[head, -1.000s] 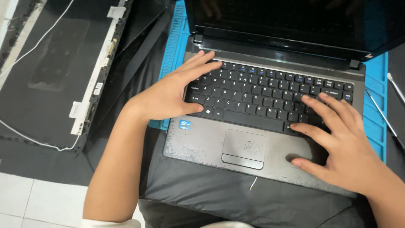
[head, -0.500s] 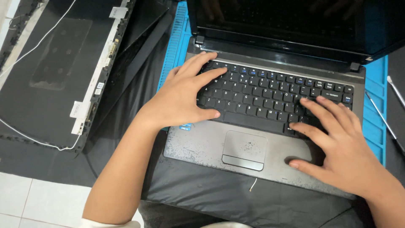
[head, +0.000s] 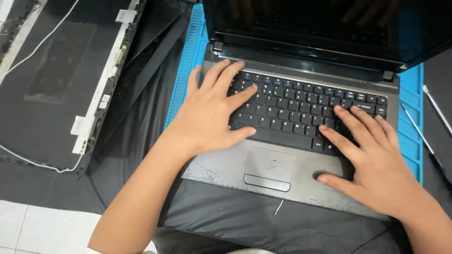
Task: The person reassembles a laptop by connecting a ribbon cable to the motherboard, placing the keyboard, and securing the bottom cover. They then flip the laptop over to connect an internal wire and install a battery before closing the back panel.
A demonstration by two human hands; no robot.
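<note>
Black cloth covers the work surface. Laptop [head: 292,155] lies directly ahead, long axis left-right. Left hand [head: 209,117] flat, fingers spread on the keyboard's [head: 301,106] left half; right hand [head: 376,160] likewise right, thumb on the palm rest. Neither grasps anything.

Grey laptop [head: 301,141] — open, screen dark — on blue mat [head: 188,61].

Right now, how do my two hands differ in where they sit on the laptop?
The left hand lies over the keyboard's left end, fingers reaching its top row; the right hand sits lower, fingers on the right-side keys. The left thumb rests at the keyboard's lower edge; the right thumb presses the palm rest. Both lie flat, fingers spread.
</note>
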